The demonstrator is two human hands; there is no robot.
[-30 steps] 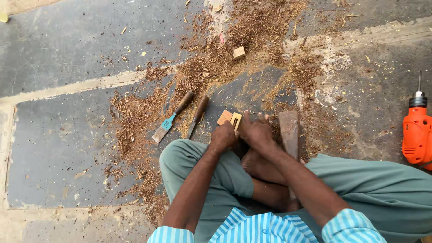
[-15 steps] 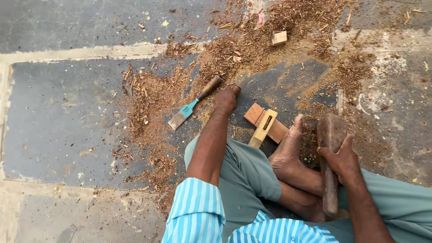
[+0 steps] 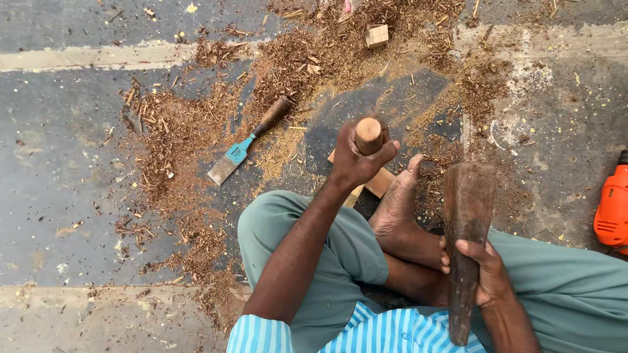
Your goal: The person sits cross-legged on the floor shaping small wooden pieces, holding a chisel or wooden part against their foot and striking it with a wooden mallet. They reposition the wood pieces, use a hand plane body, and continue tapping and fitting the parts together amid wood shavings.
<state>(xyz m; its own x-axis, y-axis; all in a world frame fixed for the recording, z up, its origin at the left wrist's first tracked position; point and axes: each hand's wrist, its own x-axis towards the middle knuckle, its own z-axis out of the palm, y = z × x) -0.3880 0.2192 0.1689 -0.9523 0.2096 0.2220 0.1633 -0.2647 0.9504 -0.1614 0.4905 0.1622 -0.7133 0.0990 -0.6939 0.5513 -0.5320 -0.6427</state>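
Note:
I sit on the floor with my bare foot (image 3: pixel 397 208) beside a small wooden workpiece (image 3: pixel 379 182). My left hand (image 3: pixel 356 159) is wrapped round a chisel with a round wooden handle (image 3: pixel 369 134), held upright over the workpiece, which is mostly hidden beneath the hand. My right hand (image 3: pixel 481 271) grips a dark wooden mallet (image 3: pixel 465 222), raised by my right knee. A second chisel with a blue collar and a broad blade (image 3: pixel 243 145) lies on the floor to the left, out of both hands.
Wood shavings and sawdust (image 3: pixel 196 131) cover the grey stone floor around me. A small wooden block (image 3: pixel 377 34) lies at the top. An orange power drill (image 3: pixel 613 209) sits at the right edge.
My left hand picked up a wooden-handled chisel from the floor and set it upright over the workpiece. My right hand lifted the mallet higher.

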